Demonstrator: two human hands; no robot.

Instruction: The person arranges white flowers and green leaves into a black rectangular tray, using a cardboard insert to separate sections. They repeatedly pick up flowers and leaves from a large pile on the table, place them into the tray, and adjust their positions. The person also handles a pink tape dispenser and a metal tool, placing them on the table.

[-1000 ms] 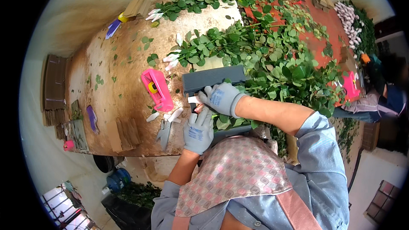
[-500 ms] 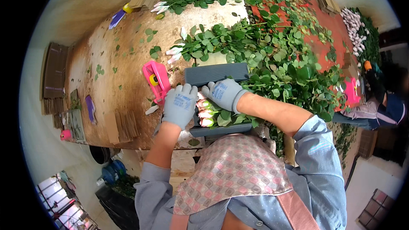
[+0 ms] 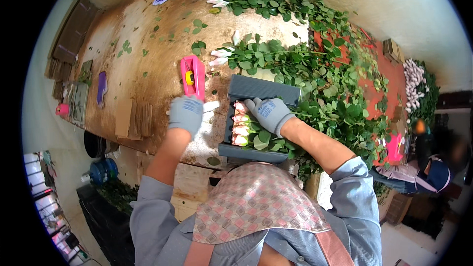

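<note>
A row of pink-and-white roses (image 3: 240, 127) lies in a dark grey trough-like holder (image 3: 261, 86), their leafy stems running right. My right hand (image 3: 271, 114), in a grey glove, is closed over the upper part of this bunch, with its fingertips by the flower heads. My left hand (image 3: 186, 116), gloved alike, is left of the holder, at the near end of a pink tape dispenser (image 3: 194, 79) with a yellow-cored roll. Its fingertips point down and are hidden, so whether it grips anything does not show. A small white piece (image 3: 212, 105) lies right beside it.
Leafy rose stems with white-wrapped heads (image 3: 220, 57) cover the table's far and right parts. Folded cardboard (image 3: 134, 119) stands near the left front edge. A purple glove (image 3: 102, 89) lies farther left. Another person (image 3: 419, 170) is at the right.
My left hand has left the roses and moved left, to the tape dispenser's near end. My right hand stays at the bunch. The whole view has shifted, and more rose heads show.
</note>
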